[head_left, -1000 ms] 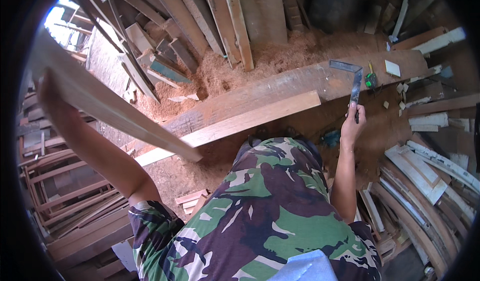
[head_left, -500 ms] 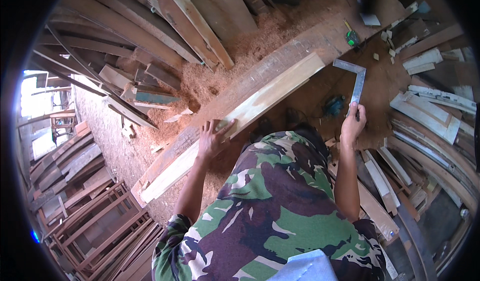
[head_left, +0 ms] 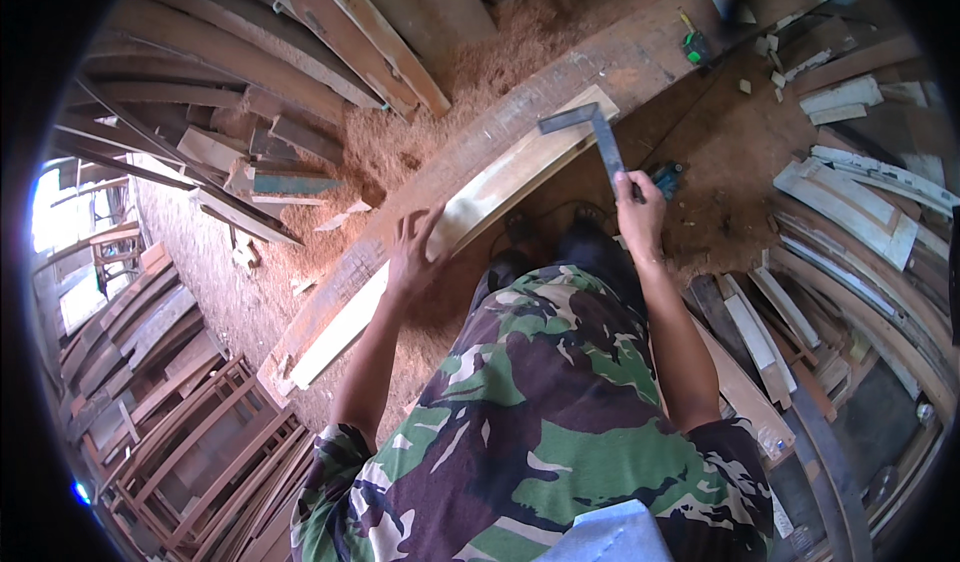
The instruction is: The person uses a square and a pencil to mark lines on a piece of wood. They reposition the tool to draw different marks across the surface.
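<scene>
A long pale wooden plank point(head_left: 500, 190) lies slantwise along the wide wooden bench point(head_left: 655, 72). My left hand point(head_left: 412, 254) is on the plank's near half, fingers reaching over its top and thumb apart; their tips are partly hidden. In my right hand point(head_left: 642, 202) I hold a metal carpenter's square point(head_left: 606, 146) by its long arm. Its short arm reaches across the plank's far right end. Something small and dark shows between my right fingers, too small to name.
A green tape measure point(head_left: 694, 48) sits on the bench's far part. On the floor by my right hand is a blue power tool point(head_left: 666, 178). Boards point(head_left: 370, 37) and wood shavings point(head_left: 395, 152) lie beyond the bench. Stacked timber point(head_left: 850, 212) fills the right side, wooden frames point(head_left: 190, 442) the left.
My right hand has brought the square leftward, from beside the bench to over the plank's far end. My left hand has shifted slightly left and stays at the plank.
</scene>
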